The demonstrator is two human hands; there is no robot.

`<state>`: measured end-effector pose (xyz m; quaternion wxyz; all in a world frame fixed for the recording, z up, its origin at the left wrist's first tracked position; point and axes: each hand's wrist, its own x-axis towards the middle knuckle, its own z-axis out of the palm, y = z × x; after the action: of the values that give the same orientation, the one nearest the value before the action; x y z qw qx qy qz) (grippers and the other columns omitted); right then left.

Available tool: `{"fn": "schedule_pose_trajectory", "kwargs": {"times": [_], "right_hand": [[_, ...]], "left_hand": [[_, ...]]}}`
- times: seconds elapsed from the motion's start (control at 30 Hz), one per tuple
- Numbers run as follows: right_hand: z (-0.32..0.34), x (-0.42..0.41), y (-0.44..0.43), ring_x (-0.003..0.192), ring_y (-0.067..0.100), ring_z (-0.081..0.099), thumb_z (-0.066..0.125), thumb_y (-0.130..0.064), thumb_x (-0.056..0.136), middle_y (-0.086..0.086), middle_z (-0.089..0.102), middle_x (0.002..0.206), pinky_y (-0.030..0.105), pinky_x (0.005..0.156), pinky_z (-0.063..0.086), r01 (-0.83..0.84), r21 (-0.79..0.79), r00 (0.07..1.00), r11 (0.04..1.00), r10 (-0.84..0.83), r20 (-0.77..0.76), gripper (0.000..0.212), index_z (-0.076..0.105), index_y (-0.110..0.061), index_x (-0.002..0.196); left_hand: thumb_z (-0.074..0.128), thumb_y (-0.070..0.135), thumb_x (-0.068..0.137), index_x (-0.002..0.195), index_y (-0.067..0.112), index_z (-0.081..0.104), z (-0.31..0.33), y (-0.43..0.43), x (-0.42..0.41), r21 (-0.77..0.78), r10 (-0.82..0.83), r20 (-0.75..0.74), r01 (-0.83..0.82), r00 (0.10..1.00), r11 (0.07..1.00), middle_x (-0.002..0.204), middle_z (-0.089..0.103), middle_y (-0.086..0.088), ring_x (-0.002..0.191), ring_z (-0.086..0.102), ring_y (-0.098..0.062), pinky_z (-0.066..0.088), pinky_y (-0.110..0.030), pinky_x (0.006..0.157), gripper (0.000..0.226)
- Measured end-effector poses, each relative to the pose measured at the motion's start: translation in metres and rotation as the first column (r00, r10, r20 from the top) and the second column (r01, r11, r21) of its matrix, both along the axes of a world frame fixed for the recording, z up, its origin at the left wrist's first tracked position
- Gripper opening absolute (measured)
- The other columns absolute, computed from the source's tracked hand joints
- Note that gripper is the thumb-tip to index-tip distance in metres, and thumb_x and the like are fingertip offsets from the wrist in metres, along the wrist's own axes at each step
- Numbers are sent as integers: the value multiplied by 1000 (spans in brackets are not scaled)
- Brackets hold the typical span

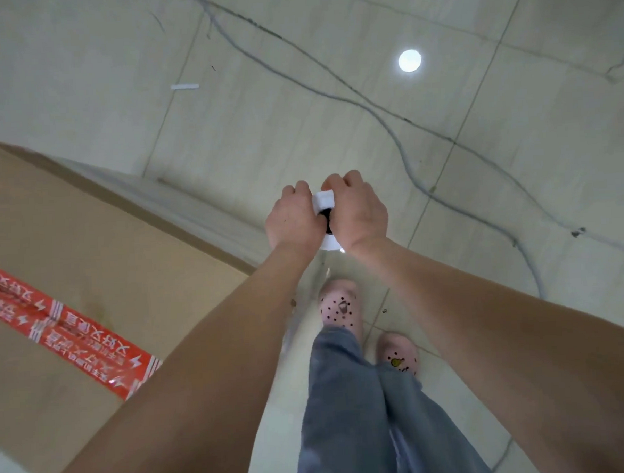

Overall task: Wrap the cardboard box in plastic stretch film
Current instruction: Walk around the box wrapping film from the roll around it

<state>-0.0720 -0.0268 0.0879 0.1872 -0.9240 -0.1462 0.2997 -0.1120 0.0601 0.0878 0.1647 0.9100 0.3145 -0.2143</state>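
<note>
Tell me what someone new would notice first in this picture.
The left hand and the right hand grip a white roll of plastic stretch film at the centre of the view. At the left stands a large brown cardboard box crossed by red printed tape. Below the hands, pink perforated clogs stand on the pale tiled floor.

Grey cable (404, 159) across pale tiled floor (332, 90); pink clogs (339, 309).

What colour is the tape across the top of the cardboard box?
The tape is red with white print; head view.
</note>
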Motion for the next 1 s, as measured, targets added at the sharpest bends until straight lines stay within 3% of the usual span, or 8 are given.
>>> {"fn": "schedule_pose_trajectory", "kwargs": {"times": [0.1, 0.17, 0.33, 0.4, 0.53, 0.67, 0.83, 1.0], "right_hand": [[-2, 2, 12, 102, 29, 55, 58, -24, 86, 5, 44, 121, 33, 66, 37, 204, -46, 968, 978, -208, -139, 39, 45, -18, 122], [-3, 5, 19, 100, 30, 58, 62, -28, 85, 5, 45, 120, 33, 70, 40, 250, -65, 939, 966, -258, -227, 42, 44, -16, 121], [0, 11, 32, 81, 27, 52, 55, -16, 86, 7, 48, 114, 32, 65, 38, 169, -75, 971, 983, -179, -159, 30, 49, -18, 115], [1, 17, 37, 80, 26, 51, 53, -16, 86, 6, 49, 115, 32, 66, 38, 117, -77, 985, 990, -126, -122, 32, 51, -20, 118], [7, 32, 59, 91, 26, 55, 51, -14, 87, 3, 51, 115, 31, 68, 38, -81, -29, 995, 996, 79, -53, 32, 56, -23, 118], [5, 29, 82, 109, 23, 46, 51, -14, 88, 0, 49, 119, 32, 66, 35, -229, -33, 973, 973, 230, 32, 35, 52, -24, 122], [2, 35, 93, 103, 28, 55, 58, -23, 88, 5, 46, 121, 33, 68, 37, 92, -115, 986, 989, -106, -131, 40, 43, -18, 124], [3, 46, 102, 84, 26, 52, 57, -19, 87, 6, 48, 116, 31, 67, 37, 55, -103, 987, 993, -70, -147, 32, 49, -19, 117]], "left_hand": [[58, 22, 86, 115, 6, 47, 2, 21, 3, -3, 104, -64, -104, 993, 995, 115, 52, -12, 102, 57, -31, 35, -32, 69, 35], [60, 22, 86, 117, 8, 47, 2, 32, 8, -12, 99, -84, -101, 991, 995, 117, 51, -11, 103, 57, -31, 37, -32, 69, 37], [53, 13, 86, 115, 15, 51, 3, 36, 22, -14, -209, -68, 208, 976, 978, 111, 50, -7, 98, 56, -26, 38, -33, 64, 30], [53, 13, 86, 112, 13, 51, 0, 41, 27, -9, -235, -53, 235, 970, 972, 110, 50, -7, 97, 55, -26, 37, -33, 63, 27], [55, 18, 85, 105, 10, 52, 1, 63, 29, -48, -57, -58, 55, 997, 997, 105, 53, -7, 91, 57, -27, 39, -32, 64, 22], [55, 23, 85, 104, 8, 50, 4, 79, 23, -49, 110, -60, -113, 992, 992, 104, 55, -9, 91, 59, -30, 36, -32, 64, 24], [62, 37, 85, 116, 7, 47, 6, 101, 27, -42, 245, -157, -254, 957, 966, 117, 54, -9, 106, 57, -28, 37, -31, 71, 46], [58, 18, 86, 118, 10, 45, 4, 104, 43, -53, 8, -91, -13, 996, 999, 115, 49, -9, 98, 56, -29, 36, -33, 64, 36]]}}
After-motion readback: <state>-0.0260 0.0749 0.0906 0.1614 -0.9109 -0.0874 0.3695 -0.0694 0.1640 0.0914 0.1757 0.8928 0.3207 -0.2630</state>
